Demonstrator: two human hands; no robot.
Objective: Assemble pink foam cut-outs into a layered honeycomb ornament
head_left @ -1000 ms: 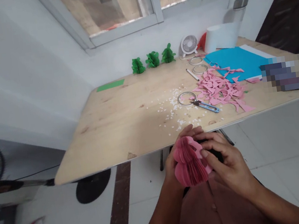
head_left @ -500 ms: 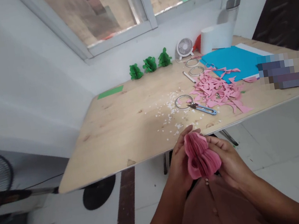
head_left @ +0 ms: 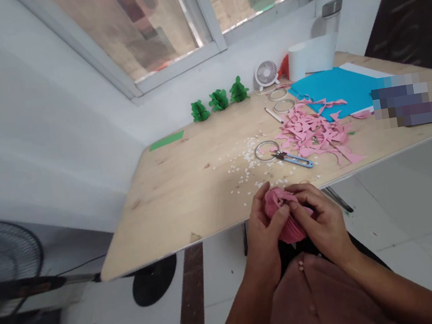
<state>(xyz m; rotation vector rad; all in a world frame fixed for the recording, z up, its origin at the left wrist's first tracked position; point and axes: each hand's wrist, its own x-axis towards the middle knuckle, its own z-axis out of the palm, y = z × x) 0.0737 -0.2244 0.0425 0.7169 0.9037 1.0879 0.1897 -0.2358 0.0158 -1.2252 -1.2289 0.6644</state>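
A pink layered paper ornament (head_left: 292,230) is held between my two hands, just off the table's front edge and above my lap. My left hand (head_left: 264,225) wraps its left side, with the thumb lying across the front. From the right, my right hand (head_left: 321,216) grips it, thumb and fingers pinching near its top. The fingers behind the ornament are partly hidden. Beyond my hands on the table lie blue-handled thread snips (head_left: 295,160), a wire coil (head_left: 266,150) and scattered white paper bits (head_left: 246,163).
Pink paper scraps (head_left: 312,128) are heaped beside blue sheets (head_left: 341,90) on the wooden table (head_left: 166,207). Several green paper ornaments (head_left: 218,100) stand along the wall near a small white fan (head_left: 266,73). A large black fan (head_left: 3,259) stands at the left.
The pink ornament has been tilted so its top now faces me. Both thumbs have come onto its front, and my right fingers have closed in near its top.
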